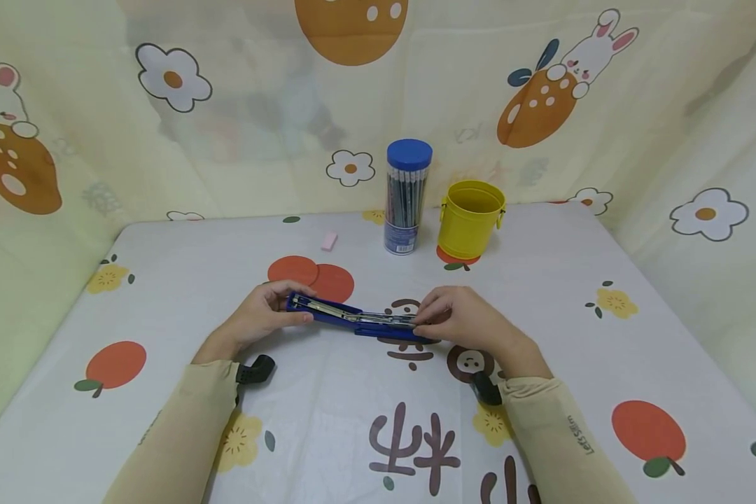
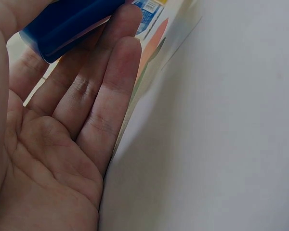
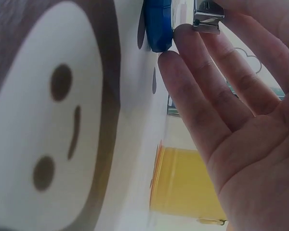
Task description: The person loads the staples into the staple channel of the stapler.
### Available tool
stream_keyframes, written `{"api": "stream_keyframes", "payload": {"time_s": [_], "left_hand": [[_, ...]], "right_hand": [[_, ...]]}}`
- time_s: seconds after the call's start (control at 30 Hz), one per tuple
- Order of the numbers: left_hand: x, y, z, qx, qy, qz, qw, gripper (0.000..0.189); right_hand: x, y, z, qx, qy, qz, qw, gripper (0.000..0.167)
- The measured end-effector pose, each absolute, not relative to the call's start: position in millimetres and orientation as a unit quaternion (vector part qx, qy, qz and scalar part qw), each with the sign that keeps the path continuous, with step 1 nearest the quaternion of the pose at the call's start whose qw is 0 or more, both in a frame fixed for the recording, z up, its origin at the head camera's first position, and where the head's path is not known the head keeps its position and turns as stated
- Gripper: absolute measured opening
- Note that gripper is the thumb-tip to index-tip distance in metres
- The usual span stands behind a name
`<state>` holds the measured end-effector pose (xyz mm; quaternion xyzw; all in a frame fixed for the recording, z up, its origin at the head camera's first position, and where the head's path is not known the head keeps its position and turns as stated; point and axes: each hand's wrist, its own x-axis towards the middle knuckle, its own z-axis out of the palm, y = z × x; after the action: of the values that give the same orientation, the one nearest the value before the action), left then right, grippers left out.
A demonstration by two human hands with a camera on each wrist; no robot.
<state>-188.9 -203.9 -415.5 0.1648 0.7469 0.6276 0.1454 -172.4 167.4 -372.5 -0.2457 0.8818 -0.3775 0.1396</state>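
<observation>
A blue stapler point(image 1: 327, 315) is spread wide open just in front of me, with its metal inside facing up. My left hand point(image 1: 258, 315) grips its left end between thumb and fingers; the left wrist view shows the blue casing point(image 2: 70, 29) held there. At the other end, my right hand point(image 1: 466, 322) pinches the silver staple rail point(image 1: 384, 319). Close up in the right wrist view, the rail's metal tip point(image 3: 208, 19) sits at the fingers, with the blue base point(image 3: 159, 26) beside the fingertips.
Behind the stapler stand a blue-lidded tub of pencils point(image 1: 406, 199) and a small yellow bucket point(image 1: 471, 220). A pink eraser point(image 1: 330, 241) lies to their left. A printed cloth point(image 1: 327, 420) covers the table, and a patterned curtain point(image 1: 258, 140) hangs behind it.
</observation>
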Motion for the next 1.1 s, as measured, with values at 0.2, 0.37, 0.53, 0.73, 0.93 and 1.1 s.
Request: {"api": "stream_keyframes", "payload": {"time_s": [0.2,0.37,0.53,0.73,0.93,1.1], "left_hand": [[-188.8,-204.3,-415.1,0.161,0.747,0.629,0.146,0.043],[-190.0,-204.0,-416.4,0.161,0.750,0.626,0.143,0.043],[-190.7,-203.1,-415.8,0.160,0.752,0.623,0.145,0.045],[-189.7,-202.1,-414.3,0.154,0.759,0.616,0.148,0.049],[-188.0,-201.7,-410.6,0.154,0.765,0.609,0.138,0.047],[-185.4,-197.5,-404.6,0.169,0.754,0.623,0.125,0.050]], "right_hand": [[-172.2,167.8,-371.8,-0.235,0.878,-0.388,0.153,0.014],[-173.5,172.0,-373.5,-0.208,0.874,-0.406,0.165,0.030],[-176.3,175.9,-380.0,-0.197,0.858,-0.440,0.177,0.062],[-177.6,180.0,-386.3,-0.186,0.843,-0.467,0.189,0.075],[-176.5,180.6,-387.5,-0.182,0.837,-0.478,0.194,0.079],[-175.2,180.4,-387.3,-0.171,0.834,-0.486,0.198,0.083]]}}
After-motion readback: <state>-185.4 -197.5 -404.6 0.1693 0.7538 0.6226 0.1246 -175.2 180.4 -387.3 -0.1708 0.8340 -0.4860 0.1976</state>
